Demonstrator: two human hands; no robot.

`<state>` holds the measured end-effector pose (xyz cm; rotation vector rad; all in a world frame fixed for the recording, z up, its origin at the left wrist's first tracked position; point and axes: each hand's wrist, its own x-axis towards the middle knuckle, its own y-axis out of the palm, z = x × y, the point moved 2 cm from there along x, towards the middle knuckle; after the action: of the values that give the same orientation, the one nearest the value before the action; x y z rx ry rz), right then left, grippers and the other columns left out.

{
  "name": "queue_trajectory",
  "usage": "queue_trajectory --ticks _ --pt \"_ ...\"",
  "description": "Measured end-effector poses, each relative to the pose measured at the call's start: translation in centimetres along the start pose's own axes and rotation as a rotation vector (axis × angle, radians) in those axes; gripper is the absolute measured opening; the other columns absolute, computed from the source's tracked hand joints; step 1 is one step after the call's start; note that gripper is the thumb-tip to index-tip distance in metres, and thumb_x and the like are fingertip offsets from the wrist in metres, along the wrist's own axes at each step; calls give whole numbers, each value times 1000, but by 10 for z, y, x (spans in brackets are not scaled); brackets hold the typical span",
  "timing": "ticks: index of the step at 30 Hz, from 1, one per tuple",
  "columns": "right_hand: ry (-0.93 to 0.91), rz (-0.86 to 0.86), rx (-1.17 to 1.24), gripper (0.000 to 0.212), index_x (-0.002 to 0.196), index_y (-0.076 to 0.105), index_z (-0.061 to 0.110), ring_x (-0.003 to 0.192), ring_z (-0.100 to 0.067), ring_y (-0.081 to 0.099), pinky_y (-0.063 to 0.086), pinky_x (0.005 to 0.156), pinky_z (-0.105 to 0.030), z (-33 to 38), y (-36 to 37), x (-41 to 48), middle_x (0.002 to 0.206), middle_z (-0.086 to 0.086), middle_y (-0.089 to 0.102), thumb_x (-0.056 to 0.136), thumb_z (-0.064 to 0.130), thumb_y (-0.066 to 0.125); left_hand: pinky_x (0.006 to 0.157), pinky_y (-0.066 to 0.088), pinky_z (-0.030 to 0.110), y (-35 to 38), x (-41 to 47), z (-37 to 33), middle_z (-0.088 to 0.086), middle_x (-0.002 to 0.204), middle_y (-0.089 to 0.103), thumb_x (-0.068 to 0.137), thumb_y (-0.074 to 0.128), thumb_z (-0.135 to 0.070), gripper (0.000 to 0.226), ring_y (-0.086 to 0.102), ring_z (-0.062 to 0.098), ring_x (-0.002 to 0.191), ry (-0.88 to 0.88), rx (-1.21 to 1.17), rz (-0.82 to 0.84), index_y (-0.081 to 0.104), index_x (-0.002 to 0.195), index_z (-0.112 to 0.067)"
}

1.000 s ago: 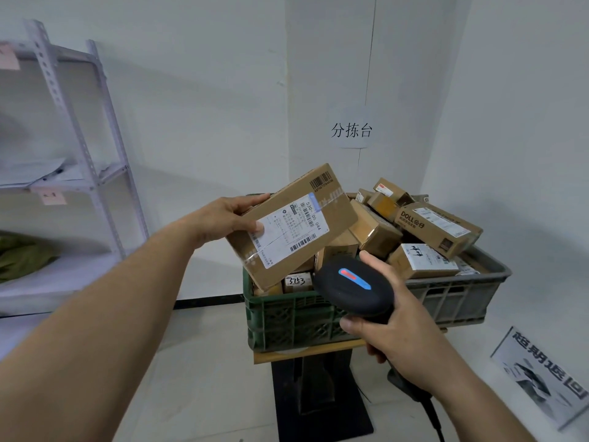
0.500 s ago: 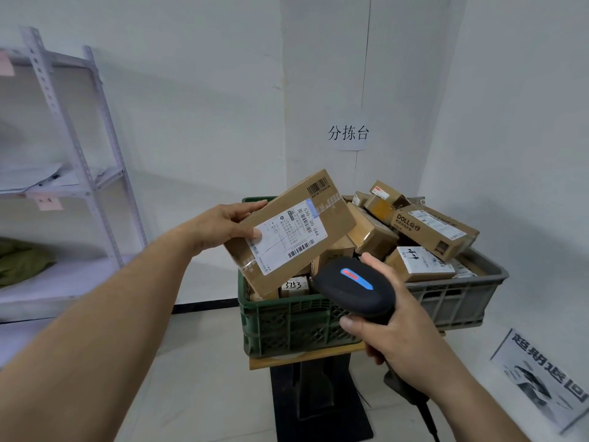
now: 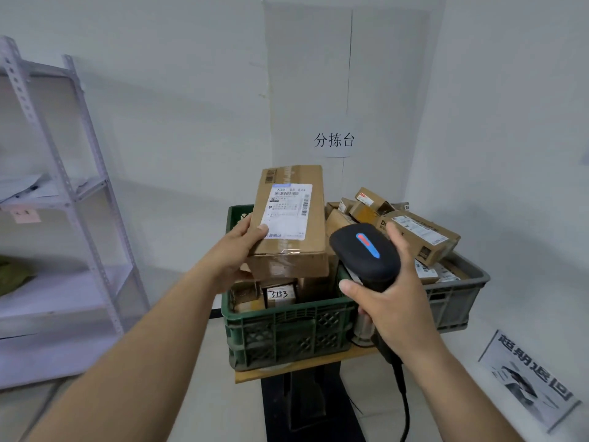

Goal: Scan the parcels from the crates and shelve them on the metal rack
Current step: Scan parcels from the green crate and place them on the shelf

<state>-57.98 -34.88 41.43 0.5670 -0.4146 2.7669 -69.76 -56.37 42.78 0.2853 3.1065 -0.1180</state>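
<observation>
A: Where's the parcel?
B: Above the green crate. The left hand grips its lower corner, label up.
A: The scanner?
B: The right hand curls round it, just beside. Aim at the barcode and hold the parcel steady.

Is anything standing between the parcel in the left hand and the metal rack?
Nothing visible does. The left hand holds the parcel above the green crate; toward the metal rack only wall and floor show.
</observation>
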Motion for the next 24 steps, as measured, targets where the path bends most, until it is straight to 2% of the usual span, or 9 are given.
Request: queue_trajectory --ticks 4,6,8,11,12,16,19,21,24 --pt "-45 -69 23 103 152 20 37 95 17 59 47 83 -5 6 -13 10 112 35 49 76 3 81 76 57 46 38 -11 5 3 111 67 97 50 -36 30 64 24 86 -58 -186 21 51 127 -37" --pt "-57 -101 20 103 152 21 34 96 28 52 41 78 3 6 -21 11 110 38 45 76 0 80 76 57 48 55 -18 7 2 109 69 96 51 -37 31 65 27 91 -65 -209 54 51 127 -39" --pt "-64 -142 12 102 153 23 33 103 22 54 46 85 -3 4 -30 12 112 38 45 75 1 81 69 58 44 70 -26 8 -1 111 69 95 52 -39 35 65 27 95 -38 -202 94 49 130 -42" --pt "-69 -209 12 99 147 29 42 113 -10 63 55 96 -40 1 -46 9 119 28 51 74 3 83 67 57 38 85 -38 6 -9 118 65 93 51 -46 41 66 21 100 46 -134 144 42 133 -50" --pt "-76 -231 8 98 142 30 47 113 -15 63 54 96 -45 3 -52 8 120 26 53 73 3 83 72 57 37 88 -41 5 -13 121 62 89 53 -52 46 64 17 103 103 -80 172 38 132 -55" --pt "-89 -294 -8 96 140 32 48 104 -12 65 54 96 -42 10 -73 -3 115 21 60 71 6 85 85 44 16 103 -58 -8 -35 121 54 72 67 -60 67 54 -9 110 316 106 272 24 124 -68" --pt "-71 -353 -21 96 135 32 61 89 -24 65 54 89 -57 19 -84 -17 115 1 67 66 20 85 92 41 14 112 -64 -12 -33 123 54 69 74 -52 88 50 -15 112 433 175 292 21 139 -56" --pt "-67 -415 -43 93 126 31 72 83 -21 63 55 88 -57 31 -90 -30 111 1 68 62 28 81 89 42 11 115 -70 -18 -38 116 54 68 72 -47 87 51 -18 107 483 188 294 22 138 -56" --pt "-71 -494 -56 90 123 34 74 80 -16 61 54 87 -50 51 -98 -51 104 1 68 61 27 80 74 41 3 119 -86 -35 -53 96 50 63 68 -50 73 49 -27 95 564 199 312 23 117 -70"
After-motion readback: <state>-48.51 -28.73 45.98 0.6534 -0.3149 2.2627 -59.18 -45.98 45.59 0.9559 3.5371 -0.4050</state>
